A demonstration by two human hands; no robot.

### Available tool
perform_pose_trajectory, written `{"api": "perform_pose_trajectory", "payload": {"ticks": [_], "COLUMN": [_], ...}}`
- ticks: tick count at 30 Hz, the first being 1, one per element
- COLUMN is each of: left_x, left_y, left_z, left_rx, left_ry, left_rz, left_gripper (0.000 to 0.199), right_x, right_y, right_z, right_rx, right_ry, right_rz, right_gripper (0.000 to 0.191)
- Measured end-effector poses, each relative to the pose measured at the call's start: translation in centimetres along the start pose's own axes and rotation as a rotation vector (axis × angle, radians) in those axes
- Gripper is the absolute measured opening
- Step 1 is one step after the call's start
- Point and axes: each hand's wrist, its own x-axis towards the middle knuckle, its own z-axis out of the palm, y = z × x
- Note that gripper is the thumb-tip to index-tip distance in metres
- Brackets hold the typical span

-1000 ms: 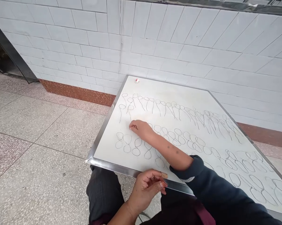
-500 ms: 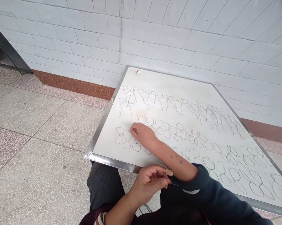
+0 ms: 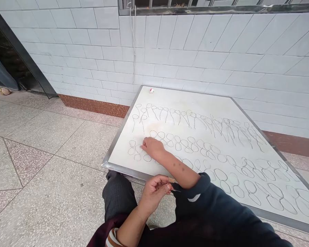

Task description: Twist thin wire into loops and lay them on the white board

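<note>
My right hand [image 3: 152, 146] is low over the white tabletop, its fingers pinched together at the edge of a bent wire loop piece [image 3: 138, 149]; the fingertips are partly hidden. Near it lie more wire pieces bent into double loops, such as this double-loop wire [image 3: 132, 147]. My left hand [image 3: 154, 192] is in front of the table edge, thumb and forefinger pressed together. A thin dark strand [image 3: 177, 190], like wire, sticks out from the pinch. Tan tape [image 3: 171, 179] is around the left forefinger.
The metal-edged white table [image 3: 192, 97] stands against a tiled wall [image 3: 169, 58]. Single-loop wires with tails [image 3: 166, 115] lie in a row farther back. Larger double loops [image 3: 249, 187] spread to the right. A small red-and-white item [image 3: 151, 91] sits at the far left corner.
The view has tilted up, showing a barred window above the wall. My right hand stays at nearly the same wires. My left thumb and forefinger have come closer together.
</note>
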Motion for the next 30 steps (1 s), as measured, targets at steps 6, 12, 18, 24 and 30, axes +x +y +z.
{"api": "perform_pose_trajectory", "payload": {"ticks": [6, 12, 18, 24, 30], "left_x": [-1.6, -2.7, -2.9, -4.0, -5.6], "left_y": [1.8, 1.5, 1.7, 4.4, 5.4], "left_z": [-0.5, -2.4, -2.8, 0.9, 3.6], "left_rx": [0.124, 0.083, -0.084, -0.144, -0.138], "left_ry": [0.167, 0.518, 0.830, 0.678, 0.674], "left_rz": [0.076, 0.226, 0.359, 0.403, 0.471], "left_gripper": [0.020, 0.026, 0.056, 0.056, 0.043], "right_x": [0.4, -0.4, -6.1, -13.7, -18.3], "right_y": [-1.1, -1.0, 0.4, 0.5, 0.9], "right_z": [-0.3, -1.3, -2.8, -1.8, -0.5], "right_rx": [-0.027, 0.076, 0.310, 0.763, 1.172], "right_ry": [-0.103, -0.080, 0.077, 0.261, 0.156], "right_rz": [0.090, 0.057, -0.084, -0.171, -0.191], "right_gripper": [0.027, 0.024, 0.009, 0.005, 0.010]}}
